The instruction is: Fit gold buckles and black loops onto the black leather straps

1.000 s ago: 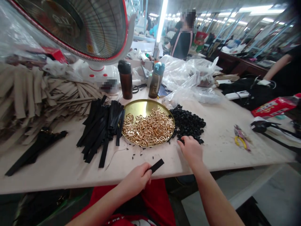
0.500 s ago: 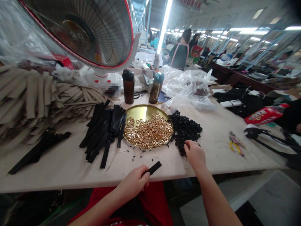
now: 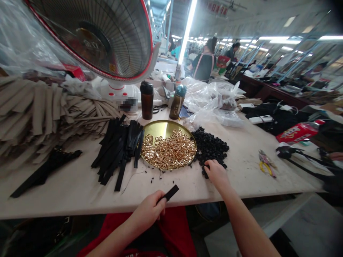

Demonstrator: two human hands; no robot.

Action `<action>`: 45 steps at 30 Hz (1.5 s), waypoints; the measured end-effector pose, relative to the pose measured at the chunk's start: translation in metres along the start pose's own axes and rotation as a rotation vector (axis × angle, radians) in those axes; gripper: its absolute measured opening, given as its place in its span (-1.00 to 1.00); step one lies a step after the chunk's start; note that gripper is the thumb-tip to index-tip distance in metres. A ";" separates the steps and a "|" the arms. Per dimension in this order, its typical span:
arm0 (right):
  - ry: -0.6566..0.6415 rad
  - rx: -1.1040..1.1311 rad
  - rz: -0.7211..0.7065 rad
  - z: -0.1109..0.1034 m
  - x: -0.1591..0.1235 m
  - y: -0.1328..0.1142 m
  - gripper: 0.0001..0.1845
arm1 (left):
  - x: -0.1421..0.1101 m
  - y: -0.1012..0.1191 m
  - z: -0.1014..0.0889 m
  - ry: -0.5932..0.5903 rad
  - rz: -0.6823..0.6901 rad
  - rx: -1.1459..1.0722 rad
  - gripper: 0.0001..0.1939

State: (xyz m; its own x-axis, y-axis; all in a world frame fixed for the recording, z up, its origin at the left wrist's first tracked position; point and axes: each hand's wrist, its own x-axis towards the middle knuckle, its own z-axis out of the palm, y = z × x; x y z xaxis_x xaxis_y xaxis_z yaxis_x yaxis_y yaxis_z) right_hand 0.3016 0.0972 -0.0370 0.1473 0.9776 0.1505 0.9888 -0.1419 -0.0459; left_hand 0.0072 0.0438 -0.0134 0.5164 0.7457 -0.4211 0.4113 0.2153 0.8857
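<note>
My left hand [image 3: 148, 210] is closed on one end of a short black strap [image 3: 169, 193], held over the table's near edge. My right hand [image 3: 216, 173] rests on the near side of a pile of small black loops [image 3: 210, 147], fingers curled into the pieces; what they grip is hidden. A round gold tray [image 3: 160, 128] full of gold buckles [image 3: 168, 151] sits just left of that pile. A heap of black straps [image 3: 118, 150] lies left of the tray.
A big fan [image 3: 107, 39] stands at the back left above stacked beige strips [image 3: 40, 110]. Two bottles [image 3: 147, 100] and plastic bags [image 3: 211, 96] lie behind the tray. Scissors [image 3: 264, 162] and a red box [image 3: 300, 132] are to the right. People work at far tables.
My right hand has stayed at the near edge of the black loop pile, shifting slightly left. My left hand with the strap has dropped a little toward the table edge. The view tilted up.
</note>
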 end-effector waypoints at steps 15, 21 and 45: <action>0.230 0.128 -0.045 0.011 -0.008 -0.005 -0.74 | 0.009 -0.013 -0.003 0.001 -0.041 0.027 -0.77; 0.354 0.201 0.035 0.021 -0.039 0.028 -0.70 | 0.014 -0.011 -0.004 -0.011 -0.031 0.028 -0.77; -0.206 1.885 0.525 -0.030 -0.051 -0.090 -0.76 | 0.020 0.040 0.005 -0.039 0.049 -0.219 -0.82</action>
State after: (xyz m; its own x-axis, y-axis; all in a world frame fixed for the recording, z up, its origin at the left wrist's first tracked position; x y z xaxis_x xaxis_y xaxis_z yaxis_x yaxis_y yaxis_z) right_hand 0.2057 0.0555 -0.0110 0.2257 0.9212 -0.3169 -0.4437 -0.1924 -0.8753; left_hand 0.0382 0.0639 0.0128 0.5621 0.7346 -0.3799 0.2144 0.3143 0.9248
